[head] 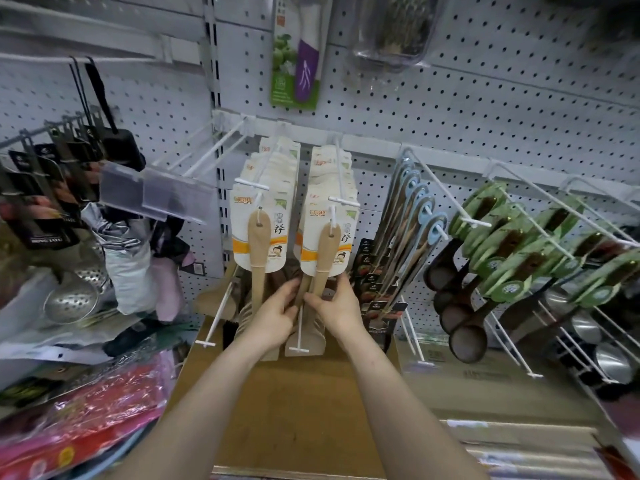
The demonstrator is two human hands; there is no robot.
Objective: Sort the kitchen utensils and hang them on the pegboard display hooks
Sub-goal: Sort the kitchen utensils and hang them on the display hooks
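Observation:
Two rows of carded wooden spatulas hang on white pegboard hooks at the centre: a left row [258, 233] and a right row [325, 237]. Below them my left hand [273, 315] curls its fingers round the wooden handles at the bottom of the rows. My right hand [334, 306] grips the lower handle of the right front spatula from the other side. More wooden utensils [308, 337] hang on a lower hook behind my hands, partly hidden.
The grey pegboard [485, 98] carries blue-handled utensils [420, 216], green-carded dark ladles [502, 237] and steel ladles [609, 362] on the right. Black-carded tools [45, 188] and a perforated skimmer [71, 299] hang left. A brown cardboard box [294, 403] sits below; an empty hook [218, 317] juts out.

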